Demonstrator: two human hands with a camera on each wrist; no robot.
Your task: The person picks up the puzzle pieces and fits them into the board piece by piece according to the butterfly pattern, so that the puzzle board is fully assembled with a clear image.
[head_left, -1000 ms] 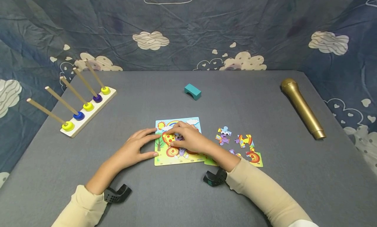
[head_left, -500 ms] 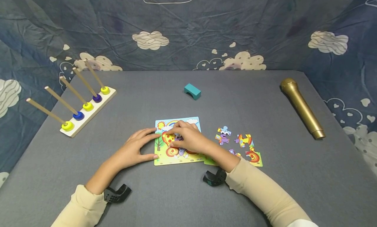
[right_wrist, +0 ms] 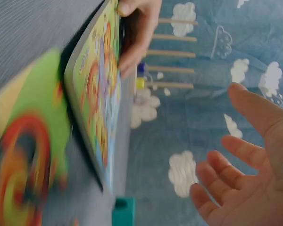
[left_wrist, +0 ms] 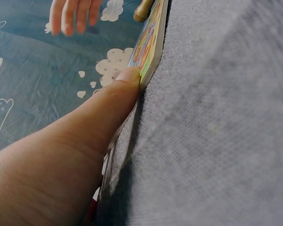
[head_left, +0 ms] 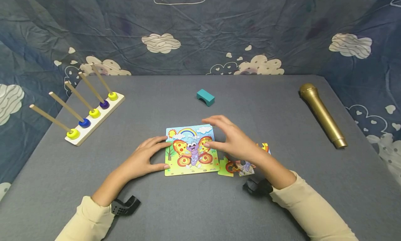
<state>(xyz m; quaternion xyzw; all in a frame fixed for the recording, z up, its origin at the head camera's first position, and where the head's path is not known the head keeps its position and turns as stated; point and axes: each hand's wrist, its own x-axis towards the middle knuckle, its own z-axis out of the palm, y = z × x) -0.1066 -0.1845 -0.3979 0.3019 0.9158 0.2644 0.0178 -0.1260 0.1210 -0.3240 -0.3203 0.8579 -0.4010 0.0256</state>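
A square jigsaw puzzle board (head_left: 191,167) with a butterfly picture lies flat on the grey table. My left hand (head_left: 145,155) rests at its left side, with fingertips and thumb touching the edge; in the left wrist view the thumb (left_wrist: 101,106) lies against the board's rim. Above the board's right part, my right hand (head_left: 236,140) hovers with fingers spread and nothing in them. The right wrist view shows its open palm (right_wrist: 269,179) apart from the board. Loose puzzle pieces (head_left: 225,167) lie just right of the board, some hidden under the right hand and wrist.
A teal arch block (head_left: 205,97) sits beyond the board. At the left stands a wooden peg stand (head_left: 94,124) with yellow and blue rings. A gold microphone (head_left: 322,115) lies at the right. A dark cloth (head_left: 200,32) with clouds hangs behind the table.
My right hand has lifted off the board and moved right, its fingers spreading; the whole butterfly picture now shows. The left hand stays at the board's edge.
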